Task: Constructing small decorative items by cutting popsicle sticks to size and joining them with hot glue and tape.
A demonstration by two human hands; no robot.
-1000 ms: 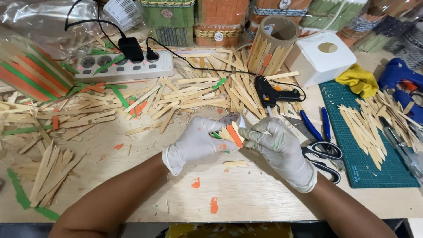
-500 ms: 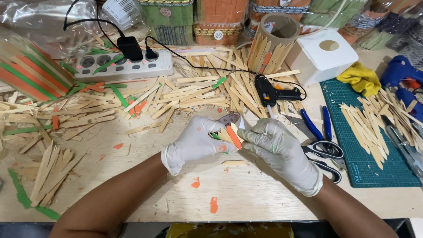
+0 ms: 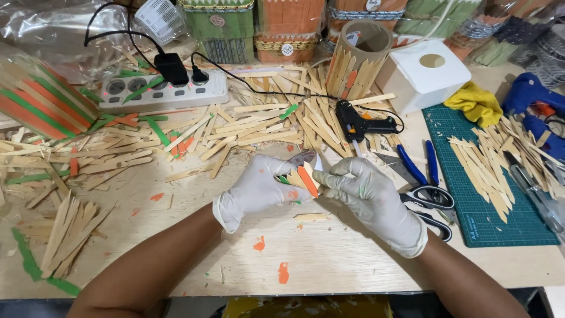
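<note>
Both my hands wear white gloves and meet over the middle of the wooden table. My left hand holds a small fan of pointed wooden sticks, one orange, one green, the others plain. My right hand pinches the same bundle from the right side. A black glue gun lies just behind my hands with its cord trailing back to a white power strip.
Loose craft sticks litter the table. Blue-handled scissors lie beside a green cutting mat carrying cut sticks. A stick-clad cylinder, a white box, a yellow cloth and finished stick holders stand behind.
My hands have stayed in place over the table, only shifting their fingers slightly on the stick bundle. Nothing else has moved.
</note>
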